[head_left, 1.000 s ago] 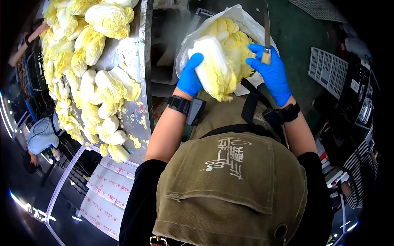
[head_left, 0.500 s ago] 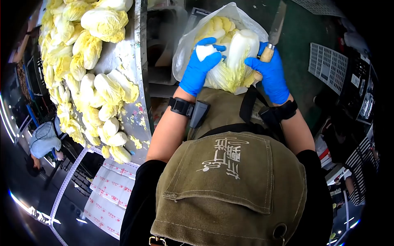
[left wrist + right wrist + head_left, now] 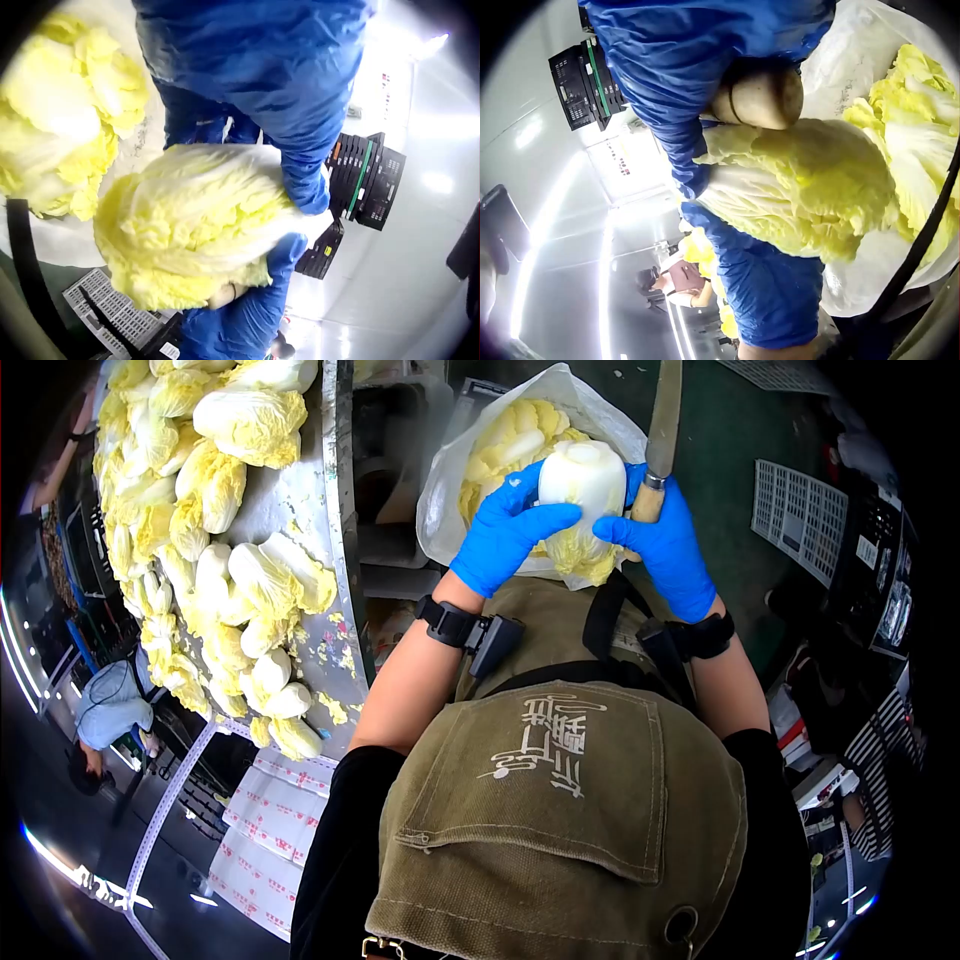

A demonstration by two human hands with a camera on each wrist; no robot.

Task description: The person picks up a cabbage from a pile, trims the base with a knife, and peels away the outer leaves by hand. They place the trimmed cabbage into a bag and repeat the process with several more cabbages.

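Observation:
A napa cabbage (image 3: 578, 485) stands between my two blue-gloved hands, its white base up toward the head camera and its yellow leaf tips down. My left hand (image 3: 512, 532) grips its left side, thumb across the front. The right hand (image 3: 668, 555) holds a knife (image 3: 663, 430) by its wooden handle, blade pointing away from me, while its thumb and fingers also steady the cabbage. In the right wrist view the handle's butt (image 3: 780, 99) lies just above the leaves. Below is a white plastic bag (image 3: 438, 510) with loose yellow leaves (image 3: 510, 440) inside.
At left, a metal table (image 3: 325, 470) carries a heap of napa cabbages (image 3: 250, 425). White boxes with red print (image 3: 265, 825) sit below it. Grey plastic crates (image 3: 800, 510) stand to the right. Another person (image 3: 112, 705) is at the far left.
The cabbage was in my left hand, then against my right hand while the left held a small white piece. Now both hands hold the cabbage, base turned up; the white piece is out of sight.

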